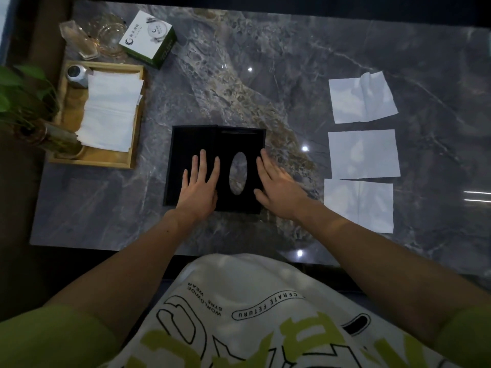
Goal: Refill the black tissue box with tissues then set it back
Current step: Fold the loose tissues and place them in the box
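Now both hands flat, fingers spread, gripping nothing: left hand [198,187] on black tissue box [240,140], right hand [277,189] at its right edge. Box mid-worktop [265,75]. Three tissues [363,154] lying right, well apart.

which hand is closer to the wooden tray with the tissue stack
Left. The left hand lies flat on the black tissue box, just right of the wooden tray. The right hand rests on the box's opposite edge, farther from the tray.

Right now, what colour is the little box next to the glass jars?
The little box is white on top with dark green sides, seen in the head view.
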Action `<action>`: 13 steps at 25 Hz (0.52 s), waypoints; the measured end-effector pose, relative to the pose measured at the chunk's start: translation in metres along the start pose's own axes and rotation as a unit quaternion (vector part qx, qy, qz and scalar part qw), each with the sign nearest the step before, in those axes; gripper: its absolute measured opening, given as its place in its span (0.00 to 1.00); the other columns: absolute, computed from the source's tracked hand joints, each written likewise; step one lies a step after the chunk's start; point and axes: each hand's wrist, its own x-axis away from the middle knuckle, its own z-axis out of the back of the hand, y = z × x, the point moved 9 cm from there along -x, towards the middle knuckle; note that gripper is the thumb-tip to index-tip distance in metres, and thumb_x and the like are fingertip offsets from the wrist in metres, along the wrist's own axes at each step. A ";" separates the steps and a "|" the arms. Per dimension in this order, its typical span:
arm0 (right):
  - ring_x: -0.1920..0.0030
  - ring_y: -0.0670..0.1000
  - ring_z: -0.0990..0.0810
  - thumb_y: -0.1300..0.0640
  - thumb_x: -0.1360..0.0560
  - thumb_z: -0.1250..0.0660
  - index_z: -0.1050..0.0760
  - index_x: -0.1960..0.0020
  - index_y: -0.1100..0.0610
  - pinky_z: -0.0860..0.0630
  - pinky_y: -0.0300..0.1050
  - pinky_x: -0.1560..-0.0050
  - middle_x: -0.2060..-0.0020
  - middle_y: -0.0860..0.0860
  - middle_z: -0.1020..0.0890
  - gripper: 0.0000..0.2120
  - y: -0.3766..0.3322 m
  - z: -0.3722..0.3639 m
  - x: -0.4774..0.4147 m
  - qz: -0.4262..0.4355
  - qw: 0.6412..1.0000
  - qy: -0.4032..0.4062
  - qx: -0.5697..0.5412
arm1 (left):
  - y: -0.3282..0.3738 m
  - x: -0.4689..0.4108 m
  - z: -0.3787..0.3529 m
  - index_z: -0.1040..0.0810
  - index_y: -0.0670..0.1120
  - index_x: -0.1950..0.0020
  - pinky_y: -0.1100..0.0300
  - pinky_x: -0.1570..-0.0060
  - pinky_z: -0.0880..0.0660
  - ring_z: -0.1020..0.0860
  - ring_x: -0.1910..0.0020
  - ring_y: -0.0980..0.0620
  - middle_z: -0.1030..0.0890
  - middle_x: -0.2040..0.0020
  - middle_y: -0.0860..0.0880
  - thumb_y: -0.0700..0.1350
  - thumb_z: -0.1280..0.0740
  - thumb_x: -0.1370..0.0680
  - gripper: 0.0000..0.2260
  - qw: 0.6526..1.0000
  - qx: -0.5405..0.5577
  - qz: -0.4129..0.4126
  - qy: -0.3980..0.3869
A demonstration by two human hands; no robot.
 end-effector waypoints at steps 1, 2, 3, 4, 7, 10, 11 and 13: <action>0.21 0.56 0.54 0.47 0.19 0.45 0.61 0.21 0.60 0.48 0.55 0.23 0.22 0.56 0.63 0.36 0.002 -0.001 0.000 0.002 1.000 -0.004 -0.003 | 0.000 0.000 -0.001 0.61 0.49 0.20 0.39 0.25 0.53 0.63 0.22 0.39 0.64 0.21 0.40 0.43 0.40 0.21 0.37 1.000 0.000 0.002 -0.006; 0.21 0.56 0.54 0.46 0.19 0.45 0.61 0.21 0.60 0.48 0.56 0.23 0.22 0.55 0.64 0.36 0.003 -0.001 0.000 0.004 1.000 -0.009 -0.007 | 0.001 0.000 -0.002 0.61 0.49 0.21 0.39 0.25 0.53 0.63 0.22 0.39 0.65 0.21 0.40 0.43 0.40 0.21 0.37 1.000 0.002 0.005 -0.011; 0.21 0.56 0.54 0.46 0.19 0.45 0.61 0.21 0.60 0.48 0.56 0.23 0.22 0.55 0.64 0.36 0.003 -0.001 0.000 0.006 1.000 -0.013 -0.011 | 0.000 -0.001 -0.002 0.61 0.50 0.21 0.39 0.26 0.54 0.64 0.22 0.39 0.66 0.22 0.40 0.43 0.39 0.21 0.37 1.000 0.005 0.008 -0.014; 0.21 0.56 0.54 0.46 0.19 0.45 0.61 0.21 0.60 0.48 0.56 0.23 0.22 0.55 0.64 0.36 0.003 0.000 0.001 0.009 1.000 -0.016 -0.014 | 0.000 -0.001 -0.002 0.61 0.51 0.21 0.38 0.26 0.54 0.64 0.23 0.39 0.66 0.22 0.41 0.42 0.39 0.21 0.38 1.000 0.013 0.012 -0.017; 0.22 0.58 0.52 0.48 0.19 0.43 0.59 0.21 0.61 0.46 0.54 0.24 0.22 0.57 0.63 0.37 0.000 0.004 0.001 0.020 0.999 -0.021 -0.027 | 0.004 0.000 0.006 0.59 0.52 0.20 0.37 0.26 0.53 0.62 0.22 0.40 0.63 0.21 0.42 0.42 0.38 0.21 0.37 0.996 0.086 0.034 -0.010; 0.22 0.57 0.49 0.50 0.19 0.42 0.58 0.21 0.60 0.44 0.52 0.24 0.21 0.57 0.57 0.35 0.000 0.011 0.005 0.031 0.998 -0.006 -0.049 | 0.011 0.003 0.027 0.50 0.48 0.20 0.42 0.25 0.50 0.54 0.22 0.38 0.52 0.20 0.39 0.42 0.38 0.21 0.32 0.972 0.218 0.067 0.060; 0.22 0.57 0.48 0.51 0.20 0.42 0.57 0.21 0.59 0.44 0.51 0.24 0.21 0.57 0.55 0.35 0.003 0.014 0.010 0.025 0.998 0.011 -0.054 | 0.017 0.005 0.035 0.46 0.46 0.21 0.45 0.25 0.48 0.50 0.22 0.38 0.48 0.21 0.38 0.41 0.38 0.21 0.30 0.962 0.252 0.059 0.090; 0.23 0.58 0.44 0.53 0.21 0.40 0.54 0.21 0.59 0.43 0.50 0.26 0.21 0.58 0.50 0.35 0.017 0.019 0.024 -0.010 0.997 0.050 -0.060 | 0.036 0.007 0.047 0.39 0.44 0.23 0.50 0.26 0.43 0.41 0.25 0.41 0.40 0.24 0.39 0.40 0.36 0.22 0.27 0.944 0.301 0.020 0.131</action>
